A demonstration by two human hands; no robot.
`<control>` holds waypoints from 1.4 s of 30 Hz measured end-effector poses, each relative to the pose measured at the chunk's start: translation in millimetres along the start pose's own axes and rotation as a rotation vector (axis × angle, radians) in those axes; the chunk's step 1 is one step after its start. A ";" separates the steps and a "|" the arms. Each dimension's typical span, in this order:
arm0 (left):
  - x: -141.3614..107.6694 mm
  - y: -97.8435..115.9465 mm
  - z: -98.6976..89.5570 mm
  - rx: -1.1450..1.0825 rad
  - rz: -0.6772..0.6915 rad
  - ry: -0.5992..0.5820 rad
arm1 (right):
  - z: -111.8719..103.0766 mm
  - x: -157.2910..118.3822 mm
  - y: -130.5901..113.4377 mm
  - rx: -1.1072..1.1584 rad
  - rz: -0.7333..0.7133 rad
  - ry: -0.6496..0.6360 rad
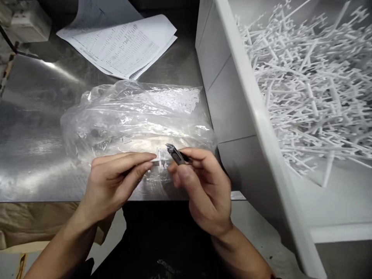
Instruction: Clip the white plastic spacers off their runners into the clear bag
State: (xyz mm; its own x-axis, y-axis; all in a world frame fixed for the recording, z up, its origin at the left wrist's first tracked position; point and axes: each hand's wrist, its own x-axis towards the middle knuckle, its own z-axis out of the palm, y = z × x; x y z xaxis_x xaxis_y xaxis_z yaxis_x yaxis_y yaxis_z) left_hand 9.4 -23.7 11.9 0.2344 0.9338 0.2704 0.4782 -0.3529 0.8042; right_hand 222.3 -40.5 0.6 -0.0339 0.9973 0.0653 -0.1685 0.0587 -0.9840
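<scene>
Between thumb and forefinger, my left hand (116, 178) pinches one end of a small white plastic sprue (161, 159) with short side branches. My right hand (205, 186) is closed round a nail clipper (175, 154), its metal jaws pointing up and left beside the sprue. Whether the jaws touch the plastic I cannot tell. Beneath both hands lies a clear plastic bag (116, 116), with many tiny white pieces (183, 99) showing at its far right part.
To the right stands a big white bin (241, 77) heaped with branched white plastic sprues (314, 89). Printed sheets (124, 42) lie at the back of the metal table (29, 135). A whitish box (30, 21) sits at the far left corner.
</scene>
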 end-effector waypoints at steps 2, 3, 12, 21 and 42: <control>-2.2 1.7 0.0 -0.013 -0.046 0.043 | -1.9 -0.5 0.2 0.038 0.003 0.028; -2.9 2.6 -0.2 -0.024 -0.071 0.063 | -2.6 -0.6 0.3 0.050 0.007 0.027; -3.9 2.9 0.5 -0.031 -0.091 0.062 | -2.5 -0.4 -4.3 0.018 0.071 -0.061; -1.3 4.6 2.0 -0.009 -0.019 0.016 | -3.9 -0.7 -3.1 0.037 0.087 -0.086; -0.5 1.7 5.8 0.085 0.212 0.050 | 2.0 12.2 -21.8 0.031 0.201 -0.080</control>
State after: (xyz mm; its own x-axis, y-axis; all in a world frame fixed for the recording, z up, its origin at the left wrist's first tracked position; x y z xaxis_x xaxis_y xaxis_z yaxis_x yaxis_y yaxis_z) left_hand 15.0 -25.1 10.0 0.2958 0.8395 0.4558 0.4932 -0.5428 0.6798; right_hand 223.6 -29.7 23.2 -0.1475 0.9820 -0.1179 -0.1802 -0.1439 -0.9730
